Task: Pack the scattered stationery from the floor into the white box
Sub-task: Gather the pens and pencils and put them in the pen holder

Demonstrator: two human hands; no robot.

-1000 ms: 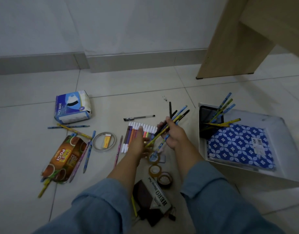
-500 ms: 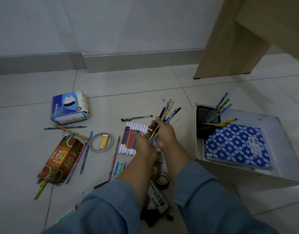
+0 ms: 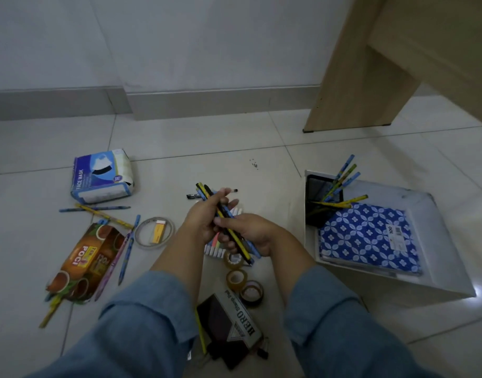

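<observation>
Plain white wall (image 3: 207, 36) across the back, grey skirting (image 3: 220, 100) along its base, w/ a step in it left of centre. Floor (image 3: 193, 135) = large glossy white tiles, thin dark grout lines. Light-wood furniture panel (image 3: 351, 77) top right, small dark foot on the tile. Few dark specks (image 3: 254, 163) mid-floor. Light dim, bluish; one bright glare spot (image 3: 479, 291) at right edge.
</observation>
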